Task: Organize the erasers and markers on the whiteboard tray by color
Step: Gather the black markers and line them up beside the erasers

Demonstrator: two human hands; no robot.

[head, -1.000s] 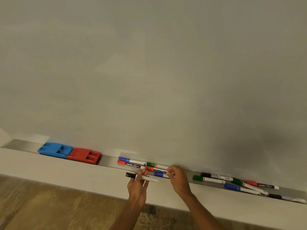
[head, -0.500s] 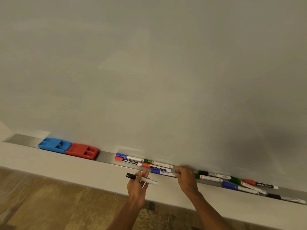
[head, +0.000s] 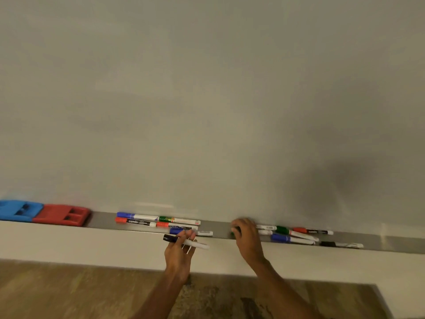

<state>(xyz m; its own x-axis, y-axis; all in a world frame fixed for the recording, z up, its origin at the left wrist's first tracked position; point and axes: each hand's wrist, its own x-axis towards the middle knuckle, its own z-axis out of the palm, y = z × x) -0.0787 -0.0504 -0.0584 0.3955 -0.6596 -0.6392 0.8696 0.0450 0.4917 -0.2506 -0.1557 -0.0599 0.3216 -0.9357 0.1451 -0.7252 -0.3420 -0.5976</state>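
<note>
My left hand [head: 180,250] holds a black-capped marker [head: 187,242] level in front of the tray's ledge. My right hand [head: 247,236] lies on the metal tray [head: 218,229], fingers curled over the caps of a black marker [head: 266,227] and a green marker [head: 265,232]; the black cap shows at my thumb. At the left of the tray lie a blue marker [head: 135,216], a green marker [head: 178,219], two red markers [head: 135,222] and another blue marker [head: 178,230]. A blue eraser [head: 18,210] and a red eraser [head: 61,214] sit side by side, touching, at the far left.
Right of my right hand lie a green marker [head: 293,232], a red marker [head: 312,231], a blue marker [head: 291,239] and a black marker [head: 340,244]. The whiteboard [head: 207,100] rises behind the tray. Wooden floor [head: 69,291] lies below the ledge.
My right hand has moved right along the tray, from the left cluster of markers to the caps of the black and green markers. My left hand still holds the black-capped marker.
</note>
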